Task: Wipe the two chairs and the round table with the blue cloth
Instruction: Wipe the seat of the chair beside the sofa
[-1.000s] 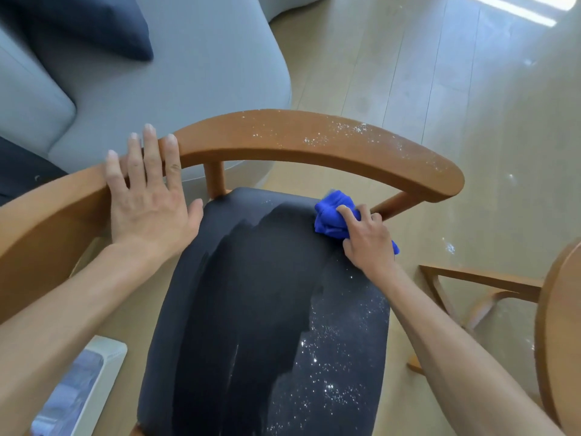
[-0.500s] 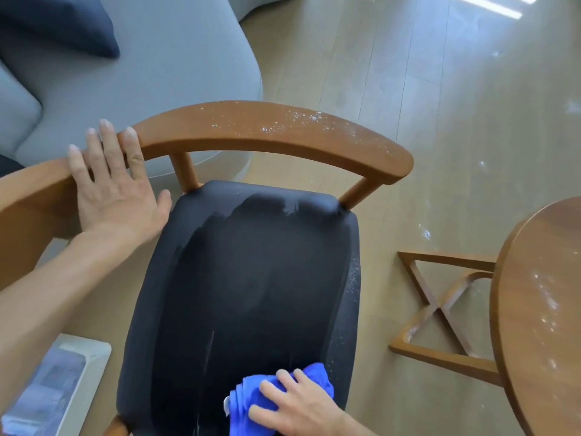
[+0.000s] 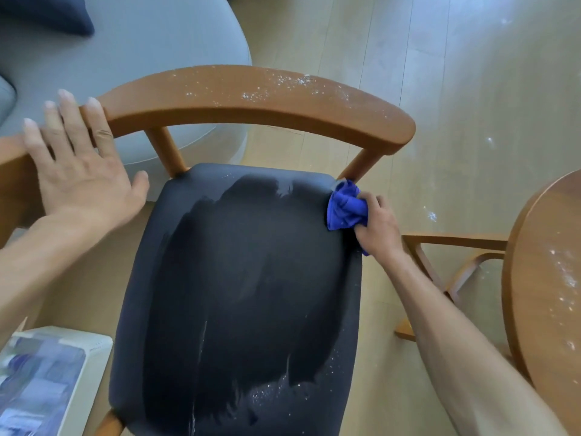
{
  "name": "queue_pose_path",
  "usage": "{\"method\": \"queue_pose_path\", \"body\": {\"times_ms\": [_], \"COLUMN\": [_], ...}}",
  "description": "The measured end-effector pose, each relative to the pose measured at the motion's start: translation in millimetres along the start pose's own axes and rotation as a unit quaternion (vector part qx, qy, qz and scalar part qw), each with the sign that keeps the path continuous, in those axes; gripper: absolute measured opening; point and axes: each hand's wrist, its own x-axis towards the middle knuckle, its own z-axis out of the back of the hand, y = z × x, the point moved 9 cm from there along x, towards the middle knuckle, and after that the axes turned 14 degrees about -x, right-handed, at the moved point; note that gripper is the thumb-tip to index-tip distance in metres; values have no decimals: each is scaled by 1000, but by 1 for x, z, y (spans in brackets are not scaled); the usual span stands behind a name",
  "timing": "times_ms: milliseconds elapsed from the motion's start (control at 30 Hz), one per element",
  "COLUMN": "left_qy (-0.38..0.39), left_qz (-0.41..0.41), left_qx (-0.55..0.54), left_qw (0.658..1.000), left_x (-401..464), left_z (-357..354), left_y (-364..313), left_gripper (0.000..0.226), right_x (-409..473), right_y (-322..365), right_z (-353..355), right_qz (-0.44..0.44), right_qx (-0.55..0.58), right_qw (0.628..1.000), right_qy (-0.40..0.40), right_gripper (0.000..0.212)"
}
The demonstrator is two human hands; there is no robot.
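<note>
Blue microfibre, bunched into a wad, is what I see first: the blue cloth (image 3: 345, 205) sits at the far right corner of the seat (image 3: 242, 294), just below the post where the backrest (image 3: 251, 99) meets it; my right hand (image 3: 379, 226) has its fingers curled round the cloth and clamps it against the seat's edge. My left hand (image 3: 78, 171) lies flat on the left end of the curved wooden backrest, fingers straight and spread, thumb out to the side, gripping nothing. The chair (image 3: 374, 127) has a dark cushioned seat with a broad darker patch down its middle, paler cloth round the margins, and white specks near the front right; a thin pale streak runs down toward the front edge. White powdery flecks dot the top of the backrest, thickest toward its right half. At the right edge stands the round table (image 3: 540, 278), its wooden top also flecked white; its crossed wooden base (image 3: 440, 247) shows beneath, just beside my right forearm. A grey sofa (image 3: 141, 42) fills the upper left, with a dark cushion (image 3: 47, 11) on it; at the lower left is a white-framed thing (image 3: 47, 382) with a bluish face, too blurred for me to say what it is. The pale wood floor (image 3: 471, 105) carries a few white spots.
</note>
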Motion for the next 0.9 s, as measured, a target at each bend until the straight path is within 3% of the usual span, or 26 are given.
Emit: {"method": "queue_pose_path", "body": {"times_ms": [200, 300, 367, 433, 567, 667, 767, 900], "left_qy": [2, 4, 8, 14, 18, 20, 28, 48], "left_qz": [11, 17, 18, 18, 5, 3, 0, 4], "left_qx": [2, 1, -1, 0, 25, 51, 68, 87], "left_qw": [1000, 1000, 1000, 1000, 1000, 998, 997, 995], "left_x": [0, -1, -1, 0, -1, -3, -3, -2], "left_z": [1, 0, -1, -1, 4, 4, 3, 0], "left_y": [-2, -2, 0, 2, 0, -1, 0, 0], "left_gripper": [98, 99, 100, 100, 99, 97, 96, 96], "right_x": [-127, -222, -270, -301, -293, -226, -135, -57], "right_y": [-6, 22, 49, 69, 77, 81, 78, 64], "right_z": [-11, -15, -23, -33, -34, -19, -2, 3], "right_qz": [-4, 94, 191, 275, 337, 267, 130, -34], "right_qx": [41, 15, 14, -55, -120, -95, -114, -140], "right_qw": [999, 993, 974, 945, 921, 953, 985, 989], "right_qy": [29, 71, 123, 168, 154, 109, 24, -11], "right_gripper": [44, 47, 31, 17, 30, 39, 42, 51]}}
